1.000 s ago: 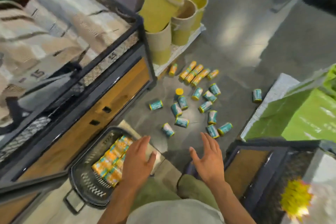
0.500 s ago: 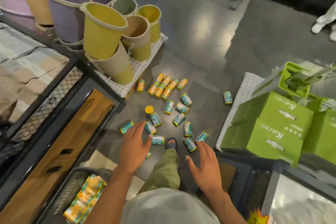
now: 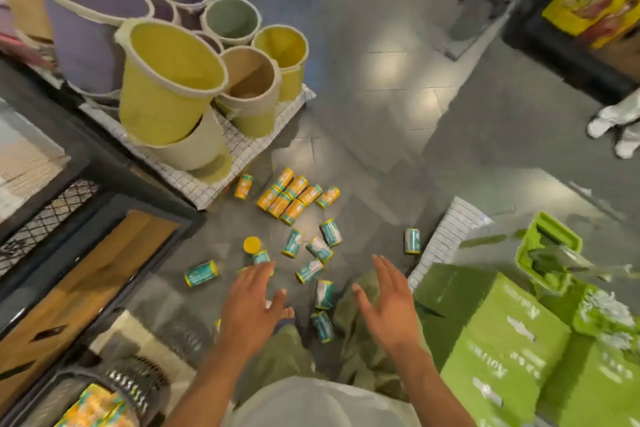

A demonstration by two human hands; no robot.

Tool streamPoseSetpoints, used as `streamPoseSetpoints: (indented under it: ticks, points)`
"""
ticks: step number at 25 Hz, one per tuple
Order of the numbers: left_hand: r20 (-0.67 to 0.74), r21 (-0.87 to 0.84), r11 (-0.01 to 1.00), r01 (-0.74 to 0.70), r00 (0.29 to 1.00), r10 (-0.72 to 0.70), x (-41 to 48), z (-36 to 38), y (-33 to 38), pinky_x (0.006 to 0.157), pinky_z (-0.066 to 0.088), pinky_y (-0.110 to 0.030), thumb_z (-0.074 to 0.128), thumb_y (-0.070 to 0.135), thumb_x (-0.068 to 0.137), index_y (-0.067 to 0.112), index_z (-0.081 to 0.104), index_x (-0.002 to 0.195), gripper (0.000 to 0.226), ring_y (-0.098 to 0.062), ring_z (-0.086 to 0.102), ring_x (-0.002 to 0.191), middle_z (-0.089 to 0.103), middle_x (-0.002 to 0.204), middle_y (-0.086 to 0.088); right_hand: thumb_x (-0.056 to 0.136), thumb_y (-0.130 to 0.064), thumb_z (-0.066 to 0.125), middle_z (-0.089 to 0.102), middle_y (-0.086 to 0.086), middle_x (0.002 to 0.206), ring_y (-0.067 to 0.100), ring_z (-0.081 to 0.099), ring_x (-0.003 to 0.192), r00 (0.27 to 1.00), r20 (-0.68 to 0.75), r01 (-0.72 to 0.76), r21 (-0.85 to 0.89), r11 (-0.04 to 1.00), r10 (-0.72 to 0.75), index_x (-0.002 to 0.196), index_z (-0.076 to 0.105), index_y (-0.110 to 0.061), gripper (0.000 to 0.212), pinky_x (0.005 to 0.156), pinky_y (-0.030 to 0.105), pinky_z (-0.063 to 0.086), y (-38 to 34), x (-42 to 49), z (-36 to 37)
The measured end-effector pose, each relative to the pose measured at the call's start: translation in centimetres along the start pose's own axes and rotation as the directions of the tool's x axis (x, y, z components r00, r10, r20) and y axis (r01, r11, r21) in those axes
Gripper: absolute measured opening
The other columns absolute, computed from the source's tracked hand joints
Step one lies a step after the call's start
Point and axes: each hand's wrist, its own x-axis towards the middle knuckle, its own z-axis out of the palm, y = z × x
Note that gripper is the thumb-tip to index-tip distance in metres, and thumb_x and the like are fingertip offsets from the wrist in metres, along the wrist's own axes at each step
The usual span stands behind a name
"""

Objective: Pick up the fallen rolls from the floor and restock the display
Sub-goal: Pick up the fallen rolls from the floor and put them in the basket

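Several small rolls lie scattered on the grey floor. A cluster of orange rolls (image 3: 289, 197) sits farther out, near the bucket stand. Teal rolls (image 3: 309, 270) are strewn closer to me, and one yellow-capped roll (image 3: 251, 245) stands upright. A lone teal roll (image 3: 412, 241) lies to the right. My left hand (image 3: 251, 305) hovers open, palm down, above the nearest teal rolls and holds nothing. My right hand (image 3: 388, 302) is open too, fingers spread, over my knee. A dark basket (image 3: 135, 388) at the lower left contains orange and teal rolls (image 3: 95, 409).
Stacked yellow, purple and beige buckets (image 3: 166, 80) stand on a white wire stand (image 3: 242, 146) at the upper left. A black and wood display unit (image 3: 86, 253) runs along the left. Green boxes (image 3: 502, 340) sit at the right. Another person's white shoes (image 3: 613, 128) are at the far right.
The view has swung up and right, away from the basket, toward the rolls. Both hands stay open and have moved forward over the nearest teal rolls.
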Motion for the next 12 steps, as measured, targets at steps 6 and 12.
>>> streamPoseSetpoints:
  ticks: [6, 12]
  points:
    - [-0.059, 0.023, 0.981, 0.191, 0.980, -0.190, 13.9, 2.1, 2.4, 0.102, 0.047, -0.045, 0.047, 0.052, 0.089, 0.012, 0.053, 0.140, 0.065, -0.033, 0.055, 0.123, 0.059, 0.134, -0.011, 0.091, -0.063, 0.049, 0.048, 0.007, 0.154, 0.028, 0.042, 0.142, 0.979, 0.198, 0.053, -0.017, 0.998, -0.048, 0.150, 0.047, -0.014, 0.077, 0.119, 0.044, 0.035, 3.3, 13.5, -1.2]
    - [-0.120, 0.008, 0.937, 0.350, 0.930, -0.346, 28.5, 10.8, 2.1, 0.106, 0.038, -0.037, 0.051, 0.047, 0.090, 0.010, 0.057, 0.138, 0.061, -0.028, 0.049, 0.125, 0.061, 0.135, -0.013, 0.090, -0.062, 0.051, 0.056, 0.010, 0.142, 0.032, 0.049, 0.131, 0.918, 0.397, 0.024, 0.011, 1.000, -0.026, 0.146, 0.049, -0.014, 0.073, 0.109, 0.043, 0.042, 9.3, 33.6, 3.3]
